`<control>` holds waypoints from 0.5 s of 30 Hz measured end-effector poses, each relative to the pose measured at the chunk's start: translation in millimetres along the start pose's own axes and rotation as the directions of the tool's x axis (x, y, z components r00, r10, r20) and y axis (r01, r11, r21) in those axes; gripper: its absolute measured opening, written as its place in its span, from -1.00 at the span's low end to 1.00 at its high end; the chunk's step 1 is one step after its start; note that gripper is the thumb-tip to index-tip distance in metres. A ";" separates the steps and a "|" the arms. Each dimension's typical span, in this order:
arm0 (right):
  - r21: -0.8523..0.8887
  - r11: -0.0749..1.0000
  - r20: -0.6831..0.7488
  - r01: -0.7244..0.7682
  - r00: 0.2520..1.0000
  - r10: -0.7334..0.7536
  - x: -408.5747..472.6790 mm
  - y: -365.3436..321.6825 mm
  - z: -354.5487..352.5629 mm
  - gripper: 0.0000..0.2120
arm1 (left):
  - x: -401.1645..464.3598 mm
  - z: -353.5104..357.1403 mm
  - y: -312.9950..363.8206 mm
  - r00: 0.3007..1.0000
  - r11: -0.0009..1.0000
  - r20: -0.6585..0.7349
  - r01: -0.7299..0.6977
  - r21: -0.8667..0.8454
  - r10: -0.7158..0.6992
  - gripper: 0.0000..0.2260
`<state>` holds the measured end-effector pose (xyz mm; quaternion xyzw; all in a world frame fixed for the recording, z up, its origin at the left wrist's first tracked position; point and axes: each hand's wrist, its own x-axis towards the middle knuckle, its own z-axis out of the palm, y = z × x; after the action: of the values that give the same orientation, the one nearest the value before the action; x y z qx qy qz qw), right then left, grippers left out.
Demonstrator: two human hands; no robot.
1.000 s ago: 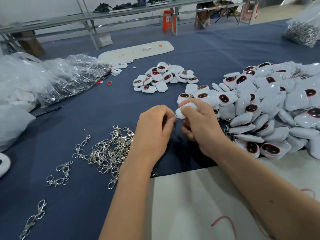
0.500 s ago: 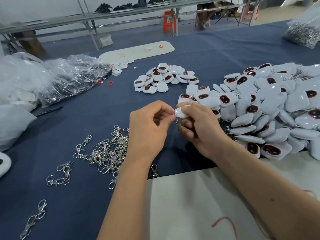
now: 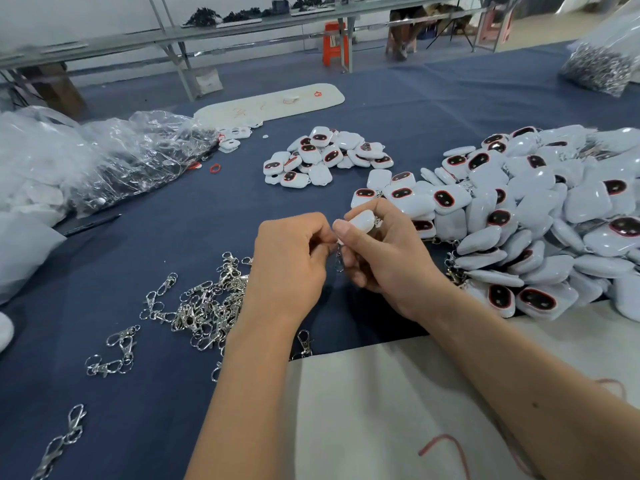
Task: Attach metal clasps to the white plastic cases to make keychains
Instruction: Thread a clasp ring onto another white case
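A blue-covered bench (image 3: 173, 237) fills most of the frame. On its right side lies a large heap of white cases (image 3: 540, 216), many showing a dark oval window ringed in red; metal clasps peek out along the heap's lower left edge. Crumpled clear plastic bags (image 3: 114, 161) sit at the upper left. A white sheet (image 3: 381, 410) covers the lower right, with red scribbles that cannot be read; a second pale board (image 3: 270, 102) at upper centre also bears red marks, illegible. A smaller pile of cases (image 3: 322, 155) lies at upper centre. Loose silver clasps (image 3: 204, 303) are scattered at lower left of centre.

At centre, the right hand (image 3: 388, 261) grips one white case (image 3: 362, 220) between thumb and curled fingers, its long axis running from lower left to upper right. The left hand (image 3: 291, 265) has its fingers curled in, pinching a clasp (image 3: 338, 258) that hangs straight down from the case's lower left end, between the two hands.
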<state>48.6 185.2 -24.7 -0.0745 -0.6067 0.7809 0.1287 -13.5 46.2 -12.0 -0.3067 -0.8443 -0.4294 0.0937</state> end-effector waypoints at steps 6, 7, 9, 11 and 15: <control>0.159 0.986 0.032 0.047 0.998 -0.053 4.3 -5.1 -1.6 -0.79 | 1.6 5.0 10.4 0.982 0.935 -0.090 0.125 -0.333 -0.163 -0.84; 0.178 0.983 0.041 0.053 0.997 -0.062 5.0 -5.1 -2.4 -0.79 | 2.4 6.1 11.4 0.979 0.908 -0.074 0.146 -0.394 -0.189 -0.85; 0.208 0.976 0.055 0.058 0.996 -0.070 5.7 -4.4 -4.1 -0.77 | 2.5 7.4 13.3 0.968 0.835 -0.029 0.199 -0.512 -0.248 -0.87; 0.235 0.971 0.064 0.050 0.996 -0.066 6.3 -4.1 -5.9 -0.74 | 1.3 7.8 16.4 0.950 0.745 0.009 0.251 -0.618 -0.312 -0.87; 0.273 0.962 0.097 0.014 0.994 -0.042 6.8 -4.4 -6.9 -0.68 | 0.9 3.7 18.6 0.905 0.588 0.029 0.299 -0.752 -0.424 -0.91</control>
<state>44.5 194.6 -22.0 -0.0076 -0.5003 0.8578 0.1176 -2.7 57.7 -1.5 -0.1055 -0.6305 -0.7664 -0.0637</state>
